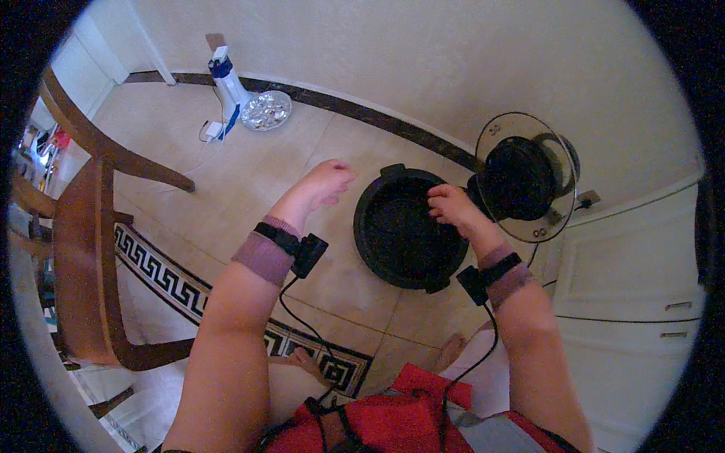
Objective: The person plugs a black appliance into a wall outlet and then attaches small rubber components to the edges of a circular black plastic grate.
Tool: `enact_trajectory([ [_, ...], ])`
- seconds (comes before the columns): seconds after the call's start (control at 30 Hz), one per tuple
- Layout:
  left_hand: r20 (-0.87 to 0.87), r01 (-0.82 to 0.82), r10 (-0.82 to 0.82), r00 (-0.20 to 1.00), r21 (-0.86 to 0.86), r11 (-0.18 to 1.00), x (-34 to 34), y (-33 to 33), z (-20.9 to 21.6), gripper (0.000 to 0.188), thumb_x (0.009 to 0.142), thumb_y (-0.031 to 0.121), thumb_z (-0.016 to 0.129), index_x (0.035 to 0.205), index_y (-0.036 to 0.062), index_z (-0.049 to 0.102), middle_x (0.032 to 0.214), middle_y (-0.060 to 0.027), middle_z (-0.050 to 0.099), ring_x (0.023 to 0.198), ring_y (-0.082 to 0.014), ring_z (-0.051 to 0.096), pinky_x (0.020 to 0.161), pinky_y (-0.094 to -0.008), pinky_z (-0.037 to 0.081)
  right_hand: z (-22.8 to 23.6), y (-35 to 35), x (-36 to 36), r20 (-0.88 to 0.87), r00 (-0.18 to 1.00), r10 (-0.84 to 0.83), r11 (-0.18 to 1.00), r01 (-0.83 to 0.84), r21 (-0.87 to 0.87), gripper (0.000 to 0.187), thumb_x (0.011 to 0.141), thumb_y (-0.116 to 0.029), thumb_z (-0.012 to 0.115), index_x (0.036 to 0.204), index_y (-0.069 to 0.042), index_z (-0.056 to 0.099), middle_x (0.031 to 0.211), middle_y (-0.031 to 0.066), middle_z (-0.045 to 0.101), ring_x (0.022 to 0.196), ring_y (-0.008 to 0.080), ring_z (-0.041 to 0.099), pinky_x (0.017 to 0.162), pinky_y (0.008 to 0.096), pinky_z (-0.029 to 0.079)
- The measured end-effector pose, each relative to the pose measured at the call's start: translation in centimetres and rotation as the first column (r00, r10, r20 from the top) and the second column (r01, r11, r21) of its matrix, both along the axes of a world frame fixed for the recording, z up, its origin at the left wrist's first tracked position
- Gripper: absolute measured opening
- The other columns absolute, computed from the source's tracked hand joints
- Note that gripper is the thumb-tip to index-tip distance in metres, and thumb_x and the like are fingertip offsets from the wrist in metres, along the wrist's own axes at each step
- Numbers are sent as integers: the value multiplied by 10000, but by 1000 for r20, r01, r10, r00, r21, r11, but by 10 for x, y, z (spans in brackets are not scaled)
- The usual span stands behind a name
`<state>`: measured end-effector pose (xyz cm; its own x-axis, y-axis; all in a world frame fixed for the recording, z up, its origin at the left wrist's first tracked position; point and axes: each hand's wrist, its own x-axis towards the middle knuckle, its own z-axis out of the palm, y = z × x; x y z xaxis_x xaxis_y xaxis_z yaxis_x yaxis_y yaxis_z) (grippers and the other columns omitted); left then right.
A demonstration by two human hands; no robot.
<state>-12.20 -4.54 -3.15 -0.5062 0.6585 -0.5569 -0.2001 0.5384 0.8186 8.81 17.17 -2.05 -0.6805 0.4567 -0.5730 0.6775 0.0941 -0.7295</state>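
Note:
A round black pot with two small side handles sits on the tiled floor in front of me; its inside is dark. Just left of its rim, my left hand hangs in the air with fingers bent and somewhat apart, nothing visible in it. Over the right part of the pot is my right hand, its fingers curled in toward the thumb. Whether it pinches anything small cannot be made out. Right of that hand a round glass lid with a dark rim stands near the wall, in front of a black round appliance.
A wooden chair stands at the left. By the wall are a white and blue upright device with cables and a foil-like round tray. A white cabinet lies to the right, near a wall plug. My bare feet are close below the pot.

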Motion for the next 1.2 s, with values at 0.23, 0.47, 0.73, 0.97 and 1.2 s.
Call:
enact_trajectory([
  [0.23, -152, 251, -248, 957, 4, 968, 9, 25, -2, 204, 851, 286, 638, 936, 104, 672, 775, 9, 637, 756, -157, 591, 626, -321, 479, 60, -32, 13, -171, 982, 75, 991, -93, -100, 298, 879, -139, 593, 1136, 8, 563, 946, 72, 644, 795, 160, 632, 709, 270, 510],
  [0.47, 162, 70, -123, 979, 298, 952, 87, 65, 32, 301, 912, 352, 566, 1074, 100, 590, 1028, -37, 623, 895, -173, 582, 749, -372, 509, 62, -43, 19, -415, 897, 150, 975, -204, -88, 251, 884, -54, 577, 1126, 14, 570, 967, 73, 653, 890, 158, 627, 808, 277, 503],
  [0.73, 509, -188, -66, 858, 432, 882, 119, 19, 17, 237, 911, 274, 625, 1064, 95, 596, 914, -17, 627, 776, -116, 583, 673, -279, 511, 74, -88, 31, -399, 788, 470, 853, -289, 435, 323, 827, -65, 619, 1145, -24, 581, 1194, 158, 571, 1126, 311, 540, 973, 369, 415],
  [0.97, 378, -368, 252, 891, 275, 888, 153, -11, 155, 200, 897, 251, 617, 974, 66, 607, 839, -17, 605, 740, -109, 557, 614, -268, 476, 151, -128, 41, -469, 820, 327, 928, -185, 324, 178, 830, -86, 630, 985, 1, 618, 1100, 147, 598, 1036, 269, 562, 879, 345, 443],
  [1.2, 181, -409, 368, 912, 339, 847, 144, -82, 333, 305, 931, 322, 557, 1044, 46, 620, 942, -76, 639, 865, -148, 570, 776, -293, 471, 347, -161, -1, -534, 649, 542, 840, -395, 372, 162, 793, -134, 679, 907, -20, 677, 985, 154, 644, 927, 278, 625, 839, 370, 482],
])
